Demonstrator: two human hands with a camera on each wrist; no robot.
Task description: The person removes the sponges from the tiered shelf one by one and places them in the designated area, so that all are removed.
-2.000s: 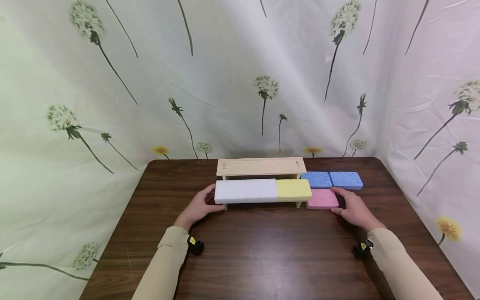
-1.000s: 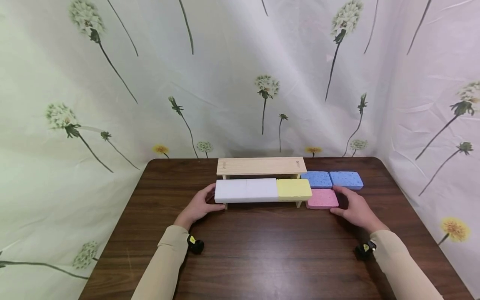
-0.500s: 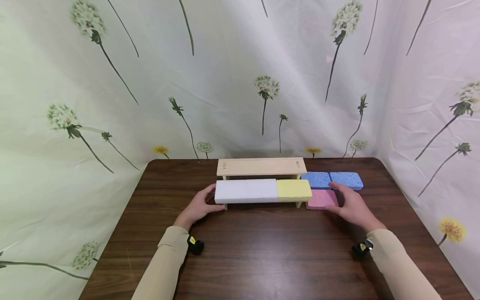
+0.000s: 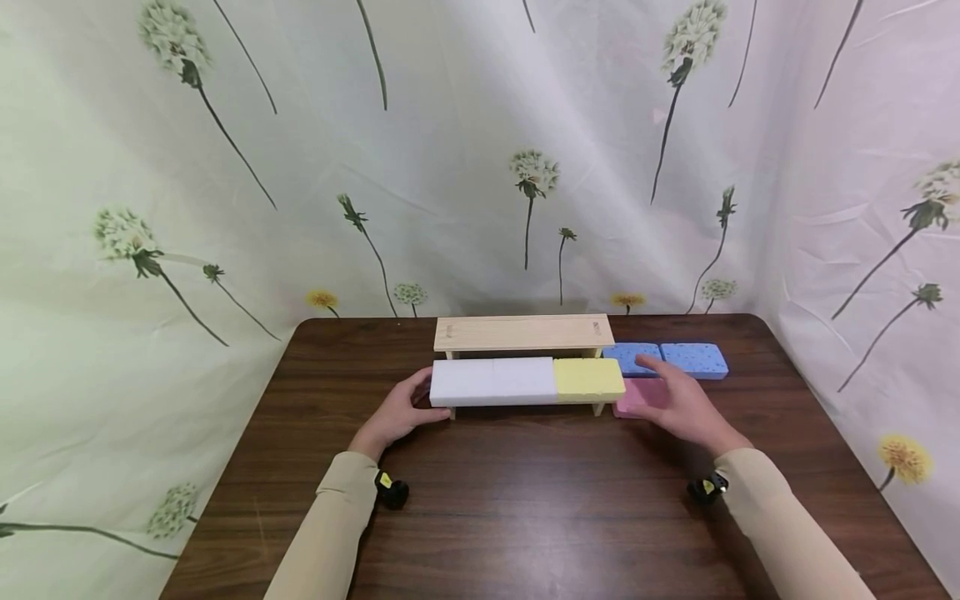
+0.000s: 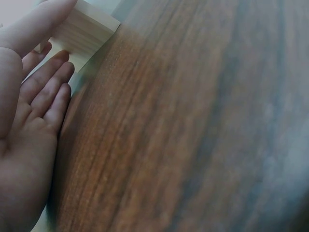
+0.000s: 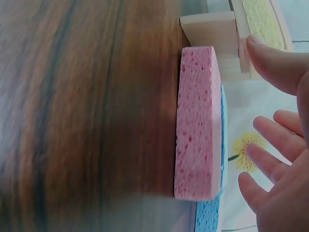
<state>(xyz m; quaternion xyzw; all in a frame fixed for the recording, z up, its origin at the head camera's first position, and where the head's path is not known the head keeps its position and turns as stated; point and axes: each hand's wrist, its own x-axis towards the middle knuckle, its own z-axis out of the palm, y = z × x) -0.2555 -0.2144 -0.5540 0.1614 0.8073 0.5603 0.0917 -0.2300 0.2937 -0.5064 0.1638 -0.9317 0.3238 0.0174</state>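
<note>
While the shelf fills: two white sponges point(image 4: 492, 380) and a yellow sponge point(image 4: 588, 378) sit on the wooden shelf point(image 4: 522, 332).
Left to go: the pink sponge point(image 4: 633, 398) and two blue sponges point(image 4: 693, 359) lie on the counter point(image 4: 525, 500).
Right hand point(image 4: 678, 406): spread wide over the pink one, holding nothing.
Left hand point(image 4: 397, 411): flat against the shelf end.

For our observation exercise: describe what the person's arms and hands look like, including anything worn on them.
Both arms wear long beige sleeves reaching the wrists. The left hand and right hand are bare, with no gloves or rings visible. A small black device with a yellow mark sits at each wrist.
</note>
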